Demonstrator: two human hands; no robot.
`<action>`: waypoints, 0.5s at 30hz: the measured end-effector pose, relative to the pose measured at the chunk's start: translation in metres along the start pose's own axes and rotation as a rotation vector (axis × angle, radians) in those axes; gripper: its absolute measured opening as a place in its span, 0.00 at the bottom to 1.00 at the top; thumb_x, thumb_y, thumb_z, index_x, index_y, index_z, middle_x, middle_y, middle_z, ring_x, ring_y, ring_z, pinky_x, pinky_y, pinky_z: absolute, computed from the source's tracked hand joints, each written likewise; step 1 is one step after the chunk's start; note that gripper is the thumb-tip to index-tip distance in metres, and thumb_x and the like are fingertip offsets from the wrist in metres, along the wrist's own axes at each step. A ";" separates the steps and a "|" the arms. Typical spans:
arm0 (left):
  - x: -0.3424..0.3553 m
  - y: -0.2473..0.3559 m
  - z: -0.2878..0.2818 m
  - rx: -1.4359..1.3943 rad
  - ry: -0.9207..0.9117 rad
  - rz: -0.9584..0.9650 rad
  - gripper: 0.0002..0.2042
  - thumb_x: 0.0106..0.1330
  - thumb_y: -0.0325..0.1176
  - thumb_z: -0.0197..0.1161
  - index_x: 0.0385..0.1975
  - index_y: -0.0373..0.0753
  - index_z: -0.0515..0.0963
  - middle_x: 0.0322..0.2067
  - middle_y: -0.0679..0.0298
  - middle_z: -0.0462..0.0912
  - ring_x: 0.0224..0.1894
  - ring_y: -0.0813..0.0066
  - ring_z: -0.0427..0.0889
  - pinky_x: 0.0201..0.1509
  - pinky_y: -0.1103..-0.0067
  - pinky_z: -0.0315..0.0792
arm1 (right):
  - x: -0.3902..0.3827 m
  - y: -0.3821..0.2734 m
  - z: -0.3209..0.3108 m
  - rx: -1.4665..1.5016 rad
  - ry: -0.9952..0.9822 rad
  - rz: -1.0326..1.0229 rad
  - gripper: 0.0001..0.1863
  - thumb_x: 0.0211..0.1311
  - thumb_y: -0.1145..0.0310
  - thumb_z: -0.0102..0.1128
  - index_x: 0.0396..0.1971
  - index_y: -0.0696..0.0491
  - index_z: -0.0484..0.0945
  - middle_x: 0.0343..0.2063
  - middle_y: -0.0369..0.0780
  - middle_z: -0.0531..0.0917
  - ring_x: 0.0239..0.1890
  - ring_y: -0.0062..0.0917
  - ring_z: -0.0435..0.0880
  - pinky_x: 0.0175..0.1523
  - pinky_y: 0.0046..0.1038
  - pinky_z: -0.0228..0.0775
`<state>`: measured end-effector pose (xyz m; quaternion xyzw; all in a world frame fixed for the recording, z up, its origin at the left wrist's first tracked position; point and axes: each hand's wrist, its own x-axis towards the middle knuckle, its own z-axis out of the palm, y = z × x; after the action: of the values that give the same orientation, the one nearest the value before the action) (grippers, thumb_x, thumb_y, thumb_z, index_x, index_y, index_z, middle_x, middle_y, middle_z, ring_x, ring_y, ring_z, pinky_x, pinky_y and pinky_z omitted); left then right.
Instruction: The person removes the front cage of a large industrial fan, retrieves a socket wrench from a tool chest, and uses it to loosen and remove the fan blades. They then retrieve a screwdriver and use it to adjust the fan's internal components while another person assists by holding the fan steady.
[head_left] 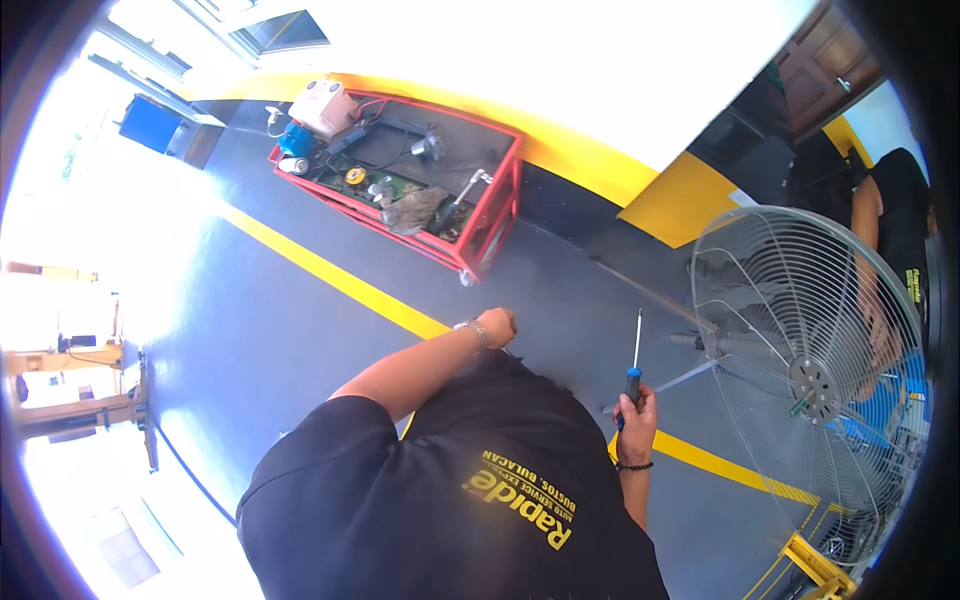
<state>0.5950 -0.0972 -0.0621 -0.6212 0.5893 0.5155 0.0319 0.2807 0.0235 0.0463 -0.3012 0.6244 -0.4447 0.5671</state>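
Note:
My right hand [638, 412] is closed round the blue and black handle of a screwdriver [635, 375], its long metal shaft pointing away from me. A dark bead bracelet [635, 466] circles that wrist. Out in front of my chest, my left hand [496, 327] is curled with the fingers turned away. A small bit of something shows just below it, but I cannot make out what. On the left wrist sits a metal watch [474, 330]. The screwdriver's tip stands free over the grey floor, apart from the left hand.
Ahead, a red tool cart [395, 215] carries tools, a rag and a white box. A large wire-caged fan [810, 385] stands close on the right, with another person [890, 220] behind it. Yellow lines [330, 268] cross the floor. Yellow lift parts [70, 385] stand at far left.

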 end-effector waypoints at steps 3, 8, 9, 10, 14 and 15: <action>0.008 -0.061 -0.030 0.417 -0.224 0.024 0.12 0.57 0.32 0.57 0.39 0.38 0.83 0.41 0.49 0.83 0.46 0.53 0.82 0.51 0.65 0.75 | 0.002 0.013 0.040 0.009 0.044 0.051 0.17 0.63 0.76 0.56 0.50 0.58 0.65 0.28 0.35 0.73 0.25 0.15 0.72 0.29 0.18 0.64; 0.015 -0.127 -0.125 0.392 0.046 0.338 0.11 0.57 0.32 0.56 0.36 0.42 0.83 0.37 0.48 0.83 0.44 0.52 0.82 0.51 0.64 0.74 | -0.022 0.031 0.117 -0.029 0.085 0.118 0.19 0.62 0.75 0.58 0.52 0.58 0.65 0.29 0.35 0.73 0.25 0.15 0.72 0.30 0.18 0.65; 0.020 -0.125 -0.149 0.256 0.114 0.220 0.11 0.58 0.32 0.56 0.36 0.41 0.83 0.37 0.48 0.83 0.44 0.52 0.82 0.51 0.64 0.74 | -0.028 0.032 0.130 -0.059 0.104 0.136 0.20 0.61 0.75 0.58 0.52 0.58 0.65 0.29 0.35 0.74 0.25 0.15 0.72 0.30 0.18 0.65; 0.022 -0.113 -0.177 0.121 0.182 0.100 0.11 0.58 0.33 0.56 0.36 0.41 0.83 0.38 0.48 0.83 0.44 0.52 0.82 0.51 0.64 0.74 | -0.034 0.031 0.141 -0.089 0.124 0.152 0.20 0.61 0.75 0.58 0.52 0.58 0.65 0.29 0.35 0.74 0.26 0.15 0.72 0.31 0.18 0.65; 0.071 -0.115 -0.257 0.211 0.553 0.268 0.11 0.59 0.31 0.56 0.39 0.38 0.81 0.40 0.47 0.82 0.44 0.51 0.81 0.51 0.63 0.73 | -0.057 0.022 0.165 -0.084 0.213 0.180 0.18 0.61 0.75 0.60 0.50 0.57 0.68 0.31 0.34 0.74 0.28 0.14 0.72 0.33 0.17 0.67; 0.094 -0.126 -0.271 0.256 0.606 0.324 0.12 0.58 0.30 0.56 0.39 0.37 0.80 0.40 0.47 0.81 0.44 0.50 0.80 0.51 0.63 0.73 | -0.063 0.019 0.167 -0.103 0.226 0.191 0.18 0.61 0.75 0.60 0.50 0.57 0.68 0.31 0.34 0.74 0.27 0.14 0.72 0.33 0.17 0.67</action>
<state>0.8331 -0.3003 -0.0711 -0.6353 0.7225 0.2287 -0.1486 0.4574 0.0513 0.0640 -0.2171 0.7321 -0.3872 0.5167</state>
